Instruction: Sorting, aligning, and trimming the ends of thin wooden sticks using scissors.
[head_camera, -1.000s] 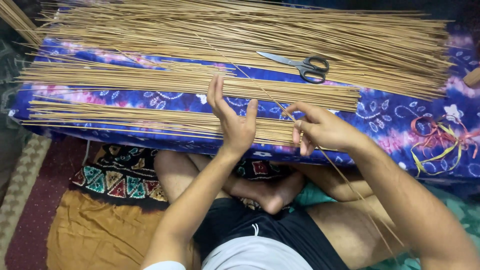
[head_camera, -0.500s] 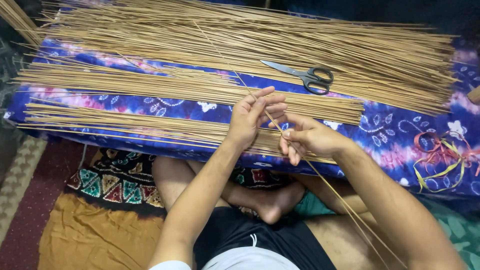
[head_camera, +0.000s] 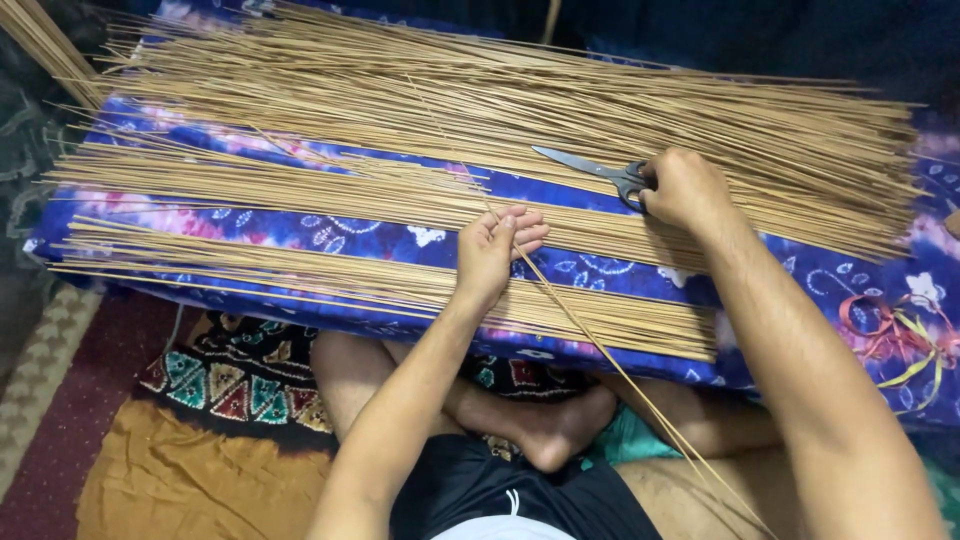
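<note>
My left hand (head_camera: 495, 250) pinches a long thin tan stick (head_camera: 600, 345) that slants from the bundles down over my lap. My right hand (head_camera: 685, 190) rests on the handles of grey scissors (head_camera: 590, 170), fingers curled around them; the blades point left over the largest pile of sticks (head_camera: 500, 100). Two smaller rows of sticks, a middle row (head_camera: 300, 185) and a near row (head_camera: 300, 275), lie on a blue flowered cloth (head_camera: 380, 240) before me.
I sit cross-legged with my bare foot (head_camera: 550, 430) under the cloth's front edge. A patterned mat (head_camera: 230, 375) and an orange cloth (head_camera: 200, 480) lie at the left. Red and yellow ribbon (head_camera: 900, 340) lies at the right.
My right hand let go of the stick and moved up and right onto the scissors. My left hand stays at the stick, holding it alone.
</note>
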